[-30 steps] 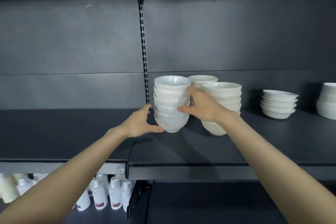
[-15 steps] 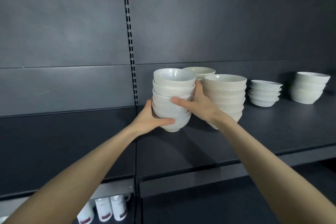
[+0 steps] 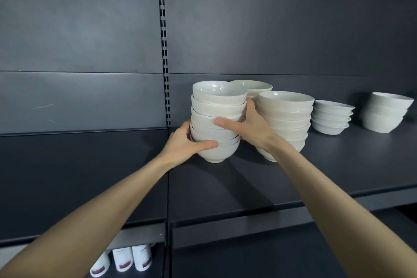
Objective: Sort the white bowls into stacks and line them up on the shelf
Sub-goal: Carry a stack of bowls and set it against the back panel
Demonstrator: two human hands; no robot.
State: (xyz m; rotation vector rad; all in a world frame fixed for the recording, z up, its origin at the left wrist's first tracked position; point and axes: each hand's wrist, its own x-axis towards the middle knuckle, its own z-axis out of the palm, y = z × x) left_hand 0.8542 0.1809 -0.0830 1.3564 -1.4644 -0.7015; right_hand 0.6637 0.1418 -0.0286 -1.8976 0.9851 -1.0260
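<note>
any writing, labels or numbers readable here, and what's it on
No text is legible.
Bottles on the lower level: dark red labels, too blurred to read.
Bowls: no visible marks.
Shelf: no visible tags or signs.

Dark wall panels [image 3: 79, 29] (w/ slotted upright [image 3: 165, 52]).

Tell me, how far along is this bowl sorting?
Done: three stacks stand in a row on the shelf: a tall stack, a shallow stack and a far stack. In hand: the left hand and right hand grip the leftmost stack. Left, probably: lining it up; the rear stack sits out of the row.
</note>
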